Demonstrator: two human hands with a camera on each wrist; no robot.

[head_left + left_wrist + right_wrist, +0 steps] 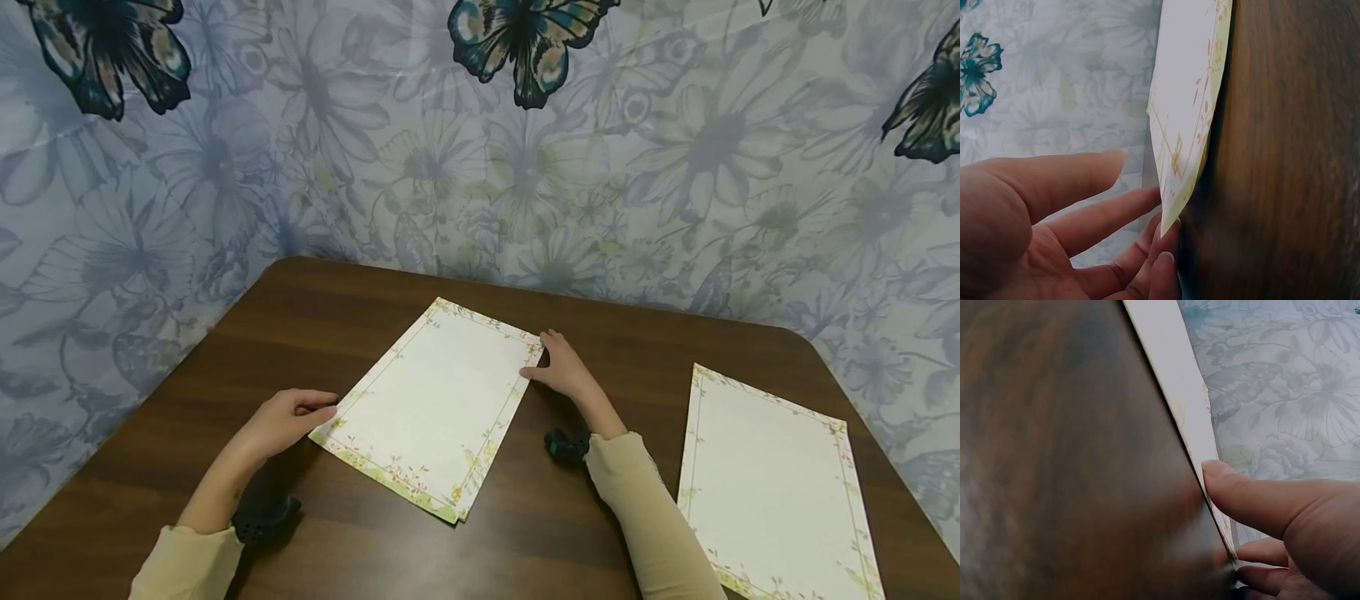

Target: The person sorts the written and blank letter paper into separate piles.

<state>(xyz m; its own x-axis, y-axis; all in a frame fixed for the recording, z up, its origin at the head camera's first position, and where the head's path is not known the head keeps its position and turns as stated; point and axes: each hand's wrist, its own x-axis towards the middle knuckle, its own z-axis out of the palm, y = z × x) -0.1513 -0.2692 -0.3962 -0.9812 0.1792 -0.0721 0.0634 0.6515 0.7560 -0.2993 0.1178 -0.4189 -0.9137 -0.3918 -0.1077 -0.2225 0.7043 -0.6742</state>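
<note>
The floral-bordered paper sheets lie between your hands on the brown wood-grain table, their long axis running away from you and leaning to the right. Your left hand is at the left long edge by the near-left corner, your right hand at the right long edge by the far-right corner, so the two sit roughly diagonally opposite and neither is plainly nearer. Your left fingers are relaxed against the edge, the thumb standing apart in the left wrist view; your right hand is spread, thumb and fingertips touching the edge without curling round it. The paper is thin, flat and rectangular, white with green and orange sprigs; a second edge peeks out at the near-right corner. A matching bordered sheet lies beyond your right forearm.
</note>
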